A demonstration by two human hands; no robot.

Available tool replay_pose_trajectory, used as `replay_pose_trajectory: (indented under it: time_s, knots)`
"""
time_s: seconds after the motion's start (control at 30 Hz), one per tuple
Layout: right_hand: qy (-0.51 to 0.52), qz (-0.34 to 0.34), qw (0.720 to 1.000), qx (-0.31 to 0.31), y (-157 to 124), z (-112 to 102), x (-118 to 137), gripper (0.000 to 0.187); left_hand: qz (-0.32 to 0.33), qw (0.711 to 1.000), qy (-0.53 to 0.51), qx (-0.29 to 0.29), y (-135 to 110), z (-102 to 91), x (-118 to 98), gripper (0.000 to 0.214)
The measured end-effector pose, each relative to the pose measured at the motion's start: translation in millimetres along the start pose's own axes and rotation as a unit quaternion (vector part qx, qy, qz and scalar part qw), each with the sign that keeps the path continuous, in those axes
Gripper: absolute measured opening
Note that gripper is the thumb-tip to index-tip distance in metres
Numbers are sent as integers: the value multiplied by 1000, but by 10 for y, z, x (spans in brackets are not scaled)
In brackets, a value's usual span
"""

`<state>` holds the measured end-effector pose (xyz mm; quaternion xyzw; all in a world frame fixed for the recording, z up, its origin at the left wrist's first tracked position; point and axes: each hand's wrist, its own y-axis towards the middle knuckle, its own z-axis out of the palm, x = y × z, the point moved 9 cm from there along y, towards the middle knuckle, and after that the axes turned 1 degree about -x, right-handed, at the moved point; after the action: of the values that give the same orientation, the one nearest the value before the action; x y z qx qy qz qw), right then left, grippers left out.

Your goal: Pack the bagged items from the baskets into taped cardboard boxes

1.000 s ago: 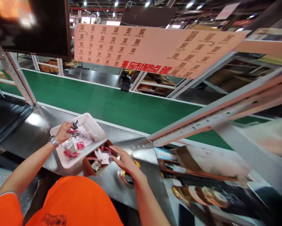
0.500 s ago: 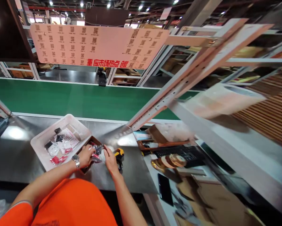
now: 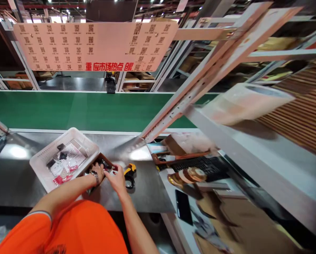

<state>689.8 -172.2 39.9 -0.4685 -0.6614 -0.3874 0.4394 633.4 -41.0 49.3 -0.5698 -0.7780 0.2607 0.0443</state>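
Left hand: my left hand (image 3: 99, 171), with a silver metal-band watch (image 3: 95, 176) at the wrist, reaches down into the box, fingers bent; I cannot tell whether they grip anything.
Right hand: my right hand (image 3: 117, 179) is at the box's right edge, thumb apart from the fingers; its grip, too, I cannot tell.
Box: the small open brown cardboard box (image 3: 107, 159) sits in front of me, just beside the basket; my hands cover much of it, so its contents are hard to make out, perhaps small packets.
Basket: the white perforated plastic basket (image 3: 87, 141), left of the box, holds clear plastic packets with black, white and red contents.
Tool: a yellow-and-black tool with a round black end (image 3: 130, 170) lies near my right hand.
Surface: all rest on a grey metal table (image 3: 149, 192).
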Motion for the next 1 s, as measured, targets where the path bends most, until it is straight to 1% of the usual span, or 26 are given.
replay_pose_trajectory:
  time_s: [0.07, 0.13, 0.2, 0.27, 0.3, 0.33, 0.37, 0.4, 0.43, 0.47, 0.5, 0.53, 0.57, 0.6, 0.63, 0.67, 0.73, 0.8, 0.83, 0.9, 0.97, 1.0]
  knots:
    - [29, 30, 999, 0, 13, 20, -74, 68, 6, 1000, -23, 19, -37, -47, 42, 77]
    - [52, 51, 997, -3, 12, 28, -137, 72, 30, 997, -57, 37, -124, -132, 99, 93]
    - [70, 71, 995, -1, -1, 40, -205, 76, 71, 992, -94, 41, -265, -265, 178, 97]
    - [84, 89, 992, 4, -17, 60, -273, 79, 114, 985, -131, 18, -439, -460, 331, 89]
    - [86, 95, 992, 6, -23, 68, -300, 80, 129, 981, -147, -6, -526, -579, 462, 82]
    - [85, 98, 992, 9, -27, 76, -320, 80, 133, 978, -158, -41, -608, -709, 641, 74]
    - [77, 100, 992, 12, -28, 81, -332, 81, 123, 976, -160, -81, -680, -835, 870, 67]
    - [64, 99, 993, 15, -25, 81, -330, 81, 96, 976, -152, -120, -743, -939, 1145, 63]
    - [42, 92, 995, 16, -16, 71, -309, 82, 45, 979, -128, -152, -795, -1005, 1460, 64]
    - [12, 77, 997, 13, -2, 49, -261, 83, -21, 982, -98, -161, -837, -1010, 1790, 70]
    - [-23, 51, 998, 8, 16, 17, -182, 84, -92, 981, -68, -154, -877, -968, 2108, 85]
    - [-62, 15, 998, 0, 35, -16, -66, 85, -151, 978, -49, -135, -913, -885, 2378, 103]
    - [-98, -31, 995, -4, 47, -39, 83, 83, -200, 973, -38, -109, -941, -769, 2596, 121]
    - [-128, -82, 988, 0, 48, -40, 254, 79, -239, 967, -34, -81, -959, -634, 2758, 136]
    - [-150, -133, 980, 13, 36, -14, 433, 71, -266, 962, -35, -55, -962, -494, 2863, 146]
    - [-162, -178, 970, 36, 12, 40, 610, 63, -285, 957, -39, -33, -953, -355, 2923, 151]
    - [-166, -243, 950, 104, -58, 219, 937, 49, -307, 951, -47, 0, -908, -118, 2954, 155]
    - [-161, -278, 928, 187, -137, 491, 1211, 45, -303, 951, -63, 1, -834, 27, 2910, 156]
    - [-160, -288, 915, 234, -177, 668, 1324, 48, -302, 951, -68, -1, -804, 80, 2888, 156]
    - [-174, -299, 878, 331, -245, 1085, 1486, 59, -302, 952, -56, -8, -769, 154, 2850, 154]
    - [-205, -301, 831, 420, -276, 1553, 1549, 74, -297, 954, -29, -16, -758, 206, 2796, 149]
    - [-223, -298, 808, 457, -267, 1789, 1545, 82, -290, 957, -18, -21, -758, 231, 2757, 142]
